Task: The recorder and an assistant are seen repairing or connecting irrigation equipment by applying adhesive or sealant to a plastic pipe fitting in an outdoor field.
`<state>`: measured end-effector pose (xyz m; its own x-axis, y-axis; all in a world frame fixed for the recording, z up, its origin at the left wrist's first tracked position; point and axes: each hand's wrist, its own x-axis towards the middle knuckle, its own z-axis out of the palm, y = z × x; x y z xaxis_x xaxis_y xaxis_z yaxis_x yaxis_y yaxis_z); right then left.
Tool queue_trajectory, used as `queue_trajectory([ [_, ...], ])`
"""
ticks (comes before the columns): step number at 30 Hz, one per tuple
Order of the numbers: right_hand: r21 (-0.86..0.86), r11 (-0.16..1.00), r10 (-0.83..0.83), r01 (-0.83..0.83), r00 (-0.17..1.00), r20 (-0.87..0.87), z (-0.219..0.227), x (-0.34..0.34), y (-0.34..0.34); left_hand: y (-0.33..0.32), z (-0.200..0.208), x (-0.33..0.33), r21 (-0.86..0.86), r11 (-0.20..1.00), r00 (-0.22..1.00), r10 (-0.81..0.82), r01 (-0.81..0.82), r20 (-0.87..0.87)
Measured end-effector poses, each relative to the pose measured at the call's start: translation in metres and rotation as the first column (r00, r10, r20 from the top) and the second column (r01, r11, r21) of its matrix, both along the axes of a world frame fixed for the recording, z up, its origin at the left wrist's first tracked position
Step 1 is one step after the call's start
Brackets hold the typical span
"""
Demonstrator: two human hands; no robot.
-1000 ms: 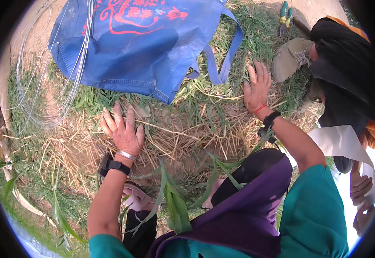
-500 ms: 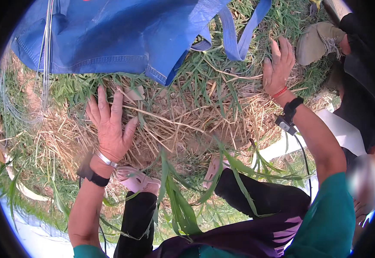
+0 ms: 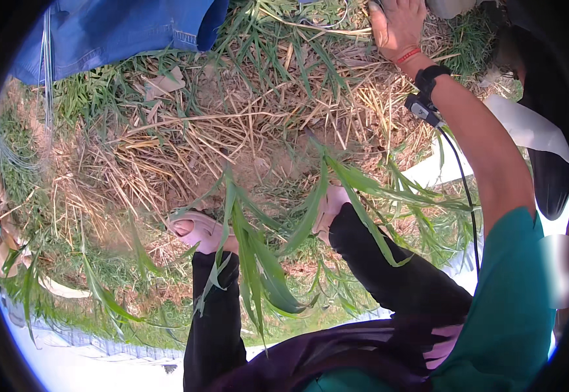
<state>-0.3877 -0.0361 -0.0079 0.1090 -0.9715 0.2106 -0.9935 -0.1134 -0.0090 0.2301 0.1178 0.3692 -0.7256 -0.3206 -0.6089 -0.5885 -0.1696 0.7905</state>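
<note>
My right hand (image 3: pixel 399 29) reaches to the top edge of the view, low over green grass (image 3: pixel 314 62) and straw. Its thumb stands apart from the fingers, whose tips are cut off by the edge; I see nothing held in it. A red string band and a black wrist strap (image 3: pixel 429 77) with a small device circle that wrist. My left hand is out of view. At the upper left lies a blue stitched fabric piece (image 3: pixel 114 32), perhaps a bag or sheet. Dry straw (image 3: pixel 186 147) covers the soil before my feet.
Thin pale strands (image 3: pixel 47 59) hang at the left. Long green leaves (image 3: pixel 258 261) rise in front of my legs. My pink shoes (image 3: pixel 203 230) stand on the straw. Another person's dark-clothed leg (image 3: pixel 552 176) is at the right, near a white sheet (image 3: pixel 526 127).
My left hand has left the view. My right hand appears higher, at the top edge. The blue fabric has shifted up and left in view, and its straps are nearly all out of sight.
</note>
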Motion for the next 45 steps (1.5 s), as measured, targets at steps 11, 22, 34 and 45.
queue_trajectory([
  [11, -0.068, 0.961, -0.198, 0.269, 0.836, 0.512, 0.012, 0.048, 0.018, 0.266, 0.007, 0.182, -0.369, 0.924, 0.994, 0.074, -0.098, -0.078],
  [22, 0.185, 0.922, -0.383, 0.341, 0.873, 0.3, 0.015, 0.068, 0.024, 0.094, -0.043, -0.088, -0.461, 0.887, 0.999, 0.042, -0.026, 0.024],
  [34, 0.789, 0.602, -0.663, 0.124, -0.473, 0.58, 0.242, 0.144, 0.096, 0.12, 0.059, -0.064, -0.403, 0.914, 0.976, 0.131, -0.052, 0.171],
  [45, 0.788, 0.544, -0.718, -0.288, -0.646, 0.26, 0.479, 0.263, 0.141, 0.017, 0.111, -0.15, 0.321, 0.137, 0.203, 0.962, -0.937, 0.182],
])
